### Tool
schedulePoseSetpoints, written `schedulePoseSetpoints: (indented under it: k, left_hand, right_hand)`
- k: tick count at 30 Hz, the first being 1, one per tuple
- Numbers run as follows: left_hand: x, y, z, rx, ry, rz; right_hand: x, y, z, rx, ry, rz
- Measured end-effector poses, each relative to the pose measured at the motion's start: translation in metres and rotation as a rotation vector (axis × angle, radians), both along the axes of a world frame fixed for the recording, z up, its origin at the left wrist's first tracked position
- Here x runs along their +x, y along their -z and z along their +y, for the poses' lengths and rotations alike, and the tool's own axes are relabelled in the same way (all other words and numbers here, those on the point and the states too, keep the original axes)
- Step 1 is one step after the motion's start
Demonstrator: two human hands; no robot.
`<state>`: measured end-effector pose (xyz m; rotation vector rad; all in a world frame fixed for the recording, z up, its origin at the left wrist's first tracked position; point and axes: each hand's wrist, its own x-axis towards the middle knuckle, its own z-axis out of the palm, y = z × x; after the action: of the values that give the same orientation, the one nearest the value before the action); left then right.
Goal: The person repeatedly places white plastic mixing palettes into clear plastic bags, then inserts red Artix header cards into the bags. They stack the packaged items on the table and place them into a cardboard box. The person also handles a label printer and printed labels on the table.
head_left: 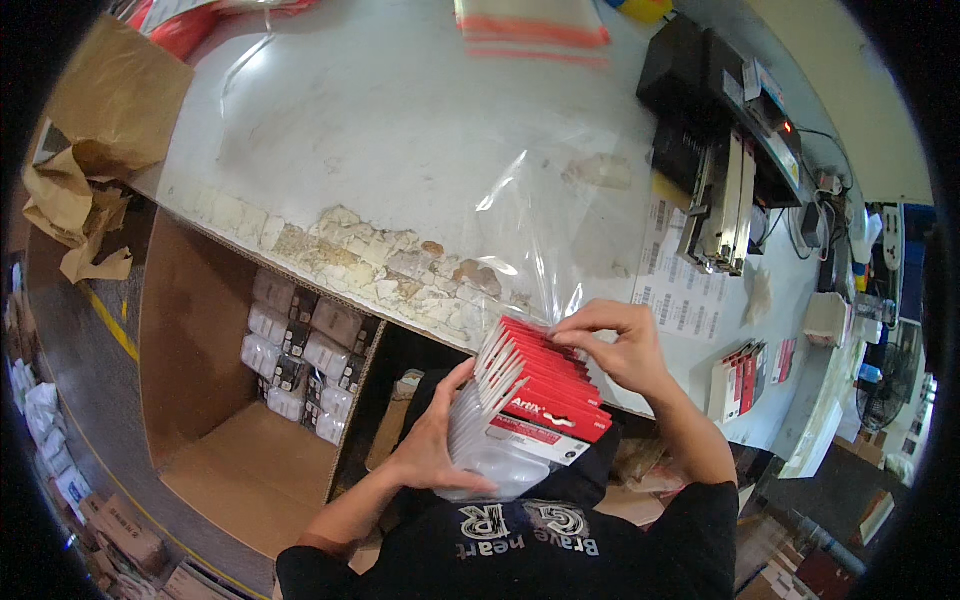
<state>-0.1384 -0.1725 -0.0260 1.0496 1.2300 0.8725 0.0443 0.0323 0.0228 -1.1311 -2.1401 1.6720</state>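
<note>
A thick fanned row of blister packs point(545, 425), with red and white header cards and clear plastic fronts, is held against my body at the table edge. My left hand point(432, 447) wraps round its left side, thumb up at the card edges and fingers under the clear fronts. My right hand point(627, 345) is bent over the far end of the row, thumb and fingertips pinched together by the red card tops. What lies between those fingertips is too small to tell. A clear plastic bag point(530, 240) stretches over the white table point(380, 130) just beyond the packs.
An open cardboard box point(205, 330) at left holds several clear packs point(300, 350). Crumpled brown paper point(80, 210) lies beyond it. At right stand a black and metal machine point(730, 150), a label sheet point(680, 280) and more red-and-white packs point(738, 382). The table's front edge is chipped.
</note>
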Motion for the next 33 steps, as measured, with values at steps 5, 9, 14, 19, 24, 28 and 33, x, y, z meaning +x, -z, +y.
schedulePoseSetpoints:
  k: [5, 9, 14, 19, 24, 28, 33]
  left_hand:
    - [0.010, -0.002, 0.002, -0.056, -0.097, 0.008]
    - [0.011, -0.003, 0.003, 0.181, -0.068, 0.155]
    - [0.006, -0.007, 0.007, 0.330, 0.017, 0.264]
    - [0.011, -0.010, 0.008, 0.207, -0.083, 0.254]
    - [0.013, -0.008, 0.006, 0.227, -0.028, 0.325]
    - [0.016, -0.007, 0.003, 0.230, -0.072, 0.303]
    - [0.017, -0.006, 0.000, 0.227, -0.087, 0.342]
  right_hand:
    - [-0.004, -0.043, -0.028, 0.077, 0.066, -0.152]
    - [-0.030, 0.002, -0.058, 0.568, 0.064, -0.258]
    - [-0.024, 0.044, -0.060, 0.595, 0.058, -0.001]
    - [-0.020, 0.029, -0.047, 0.327, 0.152, 0.430]
    - [-0.020, 0.011, -0.039, 0.192, 0.027, 0.184]
    - [-0.024, 0.019, -0.047, 0.377, 0.038, 0.181]
    - [0.007, 0.018, -0.063, 0.756, -0.301, 0.323]
